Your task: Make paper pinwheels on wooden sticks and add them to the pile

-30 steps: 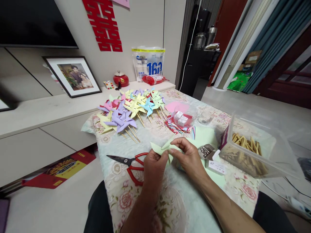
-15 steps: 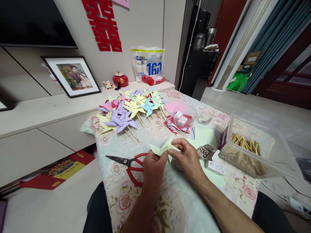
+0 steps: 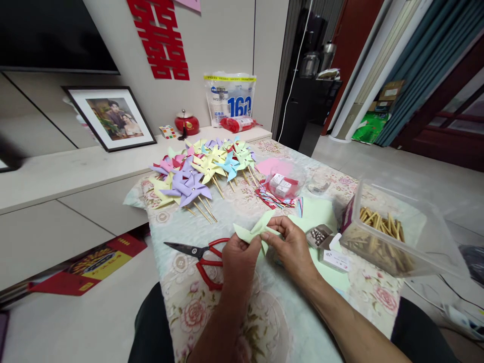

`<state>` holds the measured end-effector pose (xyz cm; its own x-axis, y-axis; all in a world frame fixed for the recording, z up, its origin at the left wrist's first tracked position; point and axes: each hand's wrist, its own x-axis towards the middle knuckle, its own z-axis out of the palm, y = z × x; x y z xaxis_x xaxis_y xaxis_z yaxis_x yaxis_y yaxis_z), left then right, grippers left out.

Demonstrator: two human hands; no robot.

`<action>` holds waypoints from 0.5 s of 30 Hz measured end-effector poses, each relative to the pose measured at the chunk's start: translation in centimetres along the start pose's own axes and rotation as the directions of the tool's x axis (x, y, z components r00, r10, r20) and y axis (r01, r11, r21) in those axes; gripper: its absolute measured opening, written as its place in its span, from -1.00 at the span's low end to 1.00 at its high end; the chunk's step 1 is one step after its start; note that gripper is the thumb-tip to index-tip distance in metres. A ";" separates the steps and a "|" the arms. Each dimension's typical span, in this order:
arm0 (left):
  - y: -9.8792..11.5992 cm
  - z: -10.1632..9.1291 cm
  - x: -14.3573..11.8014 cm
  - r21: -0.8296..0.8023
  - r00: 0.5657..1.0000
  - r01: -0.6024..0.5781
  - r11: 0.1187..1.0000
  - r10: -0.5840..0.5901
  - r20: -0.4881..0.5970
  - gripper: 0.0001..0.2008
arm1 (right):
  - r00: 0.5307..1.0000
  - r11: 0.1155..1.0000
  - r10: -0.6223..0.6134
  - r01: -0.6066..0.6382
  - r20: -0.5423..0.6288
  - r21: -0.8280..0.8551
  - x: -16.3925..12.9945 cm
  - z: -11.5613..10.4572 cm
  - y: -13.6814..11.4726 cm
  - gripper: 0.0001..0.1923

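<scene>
Head view: a pale green paper piece (image 3: 252, 233) is held just below the centre of the frame, above the floral tablecloth (image 3: 272, 312).
Paper look: light green, folded, with pointed flaps sticking out to the left and upward; its lower part is hidden by the fingers.
Left hand (image 3: 239, 262): closed on the paper's left side, thumb and fingers pinched together on it.
Right hand (image 3: 293, 247): fingertips pinched on the paper's centre from the right.
Nearby: red-handled scissors (image 3: 204, 254) lie just left of the hands; a small box of metal pins (image 3: 319, 235) and a clear tub of wooden sticks (image 3: 381, 237) sit at right; finished pinwheels (image 3: 200, 171) are piled at upper centre.
Change: hands and paper are placed almost as half a second ago; the whole scene has slid very slightly left.
</scene>
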<state>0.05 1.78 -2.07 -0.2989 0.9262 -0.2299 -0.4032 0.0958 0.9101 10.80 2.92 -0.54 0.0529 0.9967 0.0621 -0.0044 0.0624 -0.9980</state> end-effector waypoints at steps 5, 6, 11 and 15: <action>0.3 0.0 -0.3 -0.011 1.000 0.014 1.000 -0.014 0.010 -0.68 | 1.000 1.000 0.003 -0.003 -0.018 0.006 0.0 0.0 0.0 -0.79; 0.2 0.0 -0.1 -0.012 1.000 0.014 1.000 -0.014 0.010 -0.67 | 1.000 1.000 0.002 -0.001 -0.020 0.006 0.0 0.0 0.0 -0.79; -0.7 0.0 0.4 -0.030 1.000 0.016 0.999 -0.016 -0.008 -0.65 | 0.999 1.000 0.002 -0.001 -0.032 0.025 0.0 0.1 0.0 -0.80; -0.7 -0.1 0.4 -0.045 1.000 0.011 0.999 -0.010 0.024 -0.66 | 0.999 1.000 0.001 0.000 -0.038 0.031 0.0 0.1 -0.1 -0.81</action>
<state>0.14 2.01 -2.83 -0.2742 0.9337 -0.2303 -0.4448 0.0892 0.8912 10.67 2.88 -0.42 0.0907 0.9940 0.0607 -0.0349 0.0641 -0.9973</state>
